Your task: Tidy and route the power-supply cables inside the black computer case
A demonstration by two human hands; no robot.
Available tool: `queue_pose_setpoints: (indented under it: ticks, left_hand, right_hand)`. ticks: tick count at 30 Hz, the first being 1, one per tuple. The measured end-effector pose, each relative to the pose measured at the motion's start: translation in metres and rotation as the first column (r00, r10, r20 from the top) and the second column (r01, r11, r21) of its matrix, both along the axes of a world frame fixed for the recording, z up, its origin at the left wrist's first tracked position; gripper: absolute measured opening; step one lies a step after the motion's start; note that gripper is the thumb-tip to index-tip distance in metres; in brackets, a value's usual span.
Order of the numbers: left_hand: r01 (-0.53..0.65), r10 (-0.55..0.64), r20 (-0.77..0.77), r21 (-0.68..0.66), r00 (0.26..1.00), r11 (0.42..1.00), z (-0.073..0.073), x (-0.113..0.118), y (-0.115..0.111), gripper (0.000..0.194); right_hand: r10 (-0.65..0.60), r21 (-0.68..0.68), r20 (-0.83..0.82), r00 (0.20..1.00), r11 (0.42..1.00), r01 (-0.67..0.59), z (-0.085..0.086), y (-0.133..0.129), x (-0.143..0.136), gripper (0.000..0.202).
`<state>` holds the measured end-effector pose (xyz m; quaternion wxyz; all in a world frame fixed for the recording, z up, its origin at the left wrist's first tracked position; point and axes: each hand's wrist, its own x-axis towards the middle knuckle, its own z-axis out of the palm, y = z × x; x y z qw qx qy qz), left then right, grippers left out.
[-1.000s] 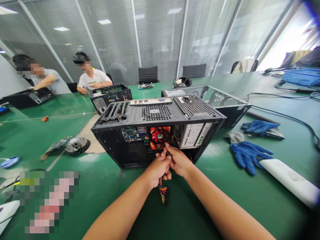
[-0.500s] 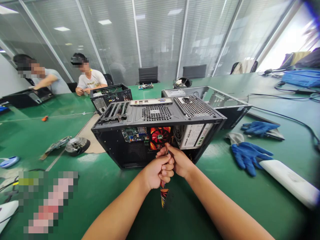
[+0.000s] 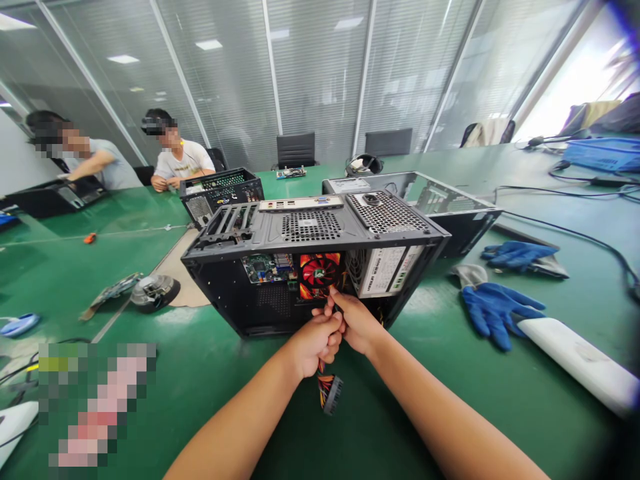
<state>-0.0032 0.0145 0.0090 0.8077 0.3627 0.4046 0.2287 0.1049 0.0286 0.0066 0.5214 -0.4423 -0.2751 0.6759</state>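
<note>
An open black computer case (image 3: 215,293) lies on the green table, its metal back panel facing up. Inside it show a motherboard (image 3: 267,268), a red and black fan (image 3: 320,273) and a labelled power supply (image 3: 391,272). My left hand (image 3: 317,343) is closed around a bundle of coloured cables (image 3: 325,385), whose wide black connector (image 3: 333,396) hangs below the fist. My right hand (image 3: 354,321) touches the left one, its fingers pinched on the upper part of the bundle in front of the fan; the exact grip is partly hidden.
Another open case (image 3: 460,230) stands behind on the right, and a smaller one (image 3: 220,193) behind on the left. Blue gloves (image 3: 493,310) and a white bar (image 3: 575,360) lie right. A round metal part (image 3: 155,291) is at left. Two people (image 3: 183,160) sit across the table.
The hanging connector has swung slightly and now shows its face more clearly. My left hand has shifted a little to the left, with the cables still in it.
</note>
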Motion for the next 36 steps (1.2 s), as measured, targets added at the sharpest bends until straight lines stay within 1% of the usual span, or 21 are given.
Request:
queue_pose_setpoints:
  ticks: [2,4,6,9,12,15,18,22,26,29,31,32,34,36]
  left_hand:
    - [-0.044,0.048,-0.067,0.059,0.997,0.997,0.001,0.002,-0.001,0.032]
    - [-0.057,0.061,-0.059,0.060,0.996,0.997,0.003,0.002,-0.002,0.032]
    - [-0.024,0.024,0.028,-0.019,0.999,1.000,0.003,-0.001,0.000,0.030]
    - [0.089,-0.053,0.218,-0.157,0.975,0.984,0.004,-0.008,0.004,0.027]
    - [0.159,-0.090,0.323,-0.194,0.942,0.968,0.006,-0.013,0.006,0.025]
    - [0.192,-0.121,0.335,-0.187,0.934,0.963,0.009,-0.015,0.007,0.029]
    - [0.171,-0.127,0.292,-0.131,0.948,0.977,0.009,-0.015,0.006,0.032]
    - [0.099,-0.083,0.205,-0.072,0.975,0.992,0.003,-0.012,0.005,0.028]
    - [0.044,-0.041,0.126,-0.024,0.991,0.999,0.001,-0.007,0.003,0.027]
    - [-0.019,0.019,-0.011,0.067,1.000,0.998,0.000,-0.003,0.001,0.030]
    - [-0.061,0.087,-0.136,0.184,0.987,0.981,-0.003,0.001,-0.001,0.030]
    - [-0.060,0.109,-0.186,0.250,0.977,0.966,-0.005,0.003,-0.001,0.030]
    - [-0.052,0.151,-0.246,0.369,0.957,0.928,-0.009,0.005,-0.001,0.030]
    - [-0.041,0.165,-0.267,0.418,0.949,0.908,-0.011,0.007,-0.001,0.030]
  right_hand:
    - [-0.012,-0.005,0.001,1.000,1.000,0.012,-0.001,0.001,-0.001,0.033]
    - [-0.021,-0.006,0.014,1.000,1.000,0.021,-0.002,0.001,-0.001,0.033]
    - [-0.020,0.009,0.029,0.999,1.000,0.020,-0.002,0.001,-0.001,0.033]
    - [0.002,0.037,0.021,1.000,0.999,-0.003,0.000,0.000,0.001,0.032]
    - [0.047,0.036,-0.064,0.997,0.998,-0.045,0.003,-0.001,0.004,0.029]
    - [0.100,0.037,-0.144,0.985,0.995,-0.095,0.003,-0.001,0.007,0.025]
    - [0.147,0.021,-0.146,0.978,0.989,-0.145,0.001,0.000,0.010,0.027]
    - [0.153,-0.005,-0.107,0.982,0.988,-0.155,-0.002,0.000,0.010,0.030]
    - [0.097,-0.003,-0.070,0.993,0.995,-0.097,-0.004,0.000,0.006,0.032]
    - [0.021,-0.003,-0.037,0.999,1.000,-0.021,-0.008,0.002,0.004,0.033]
    - [0.008,-0.006,-0.024,1.000,1.000,-0.008,-0.011,0.003,0.002,0.032]
    - [0.001,-0.003,-0.020,1.000,1.000,-0.001,-0.012,0.004,0.002,0.031]
    - [-0.020,0.004,-0.017,1.000,1.000,0.020,-0.013,0.004,0.001,0.030]
    - [-0.032,0.014,-0.013,0.999,0.999,0.032,-0.013,0.003,0.000,0.030]
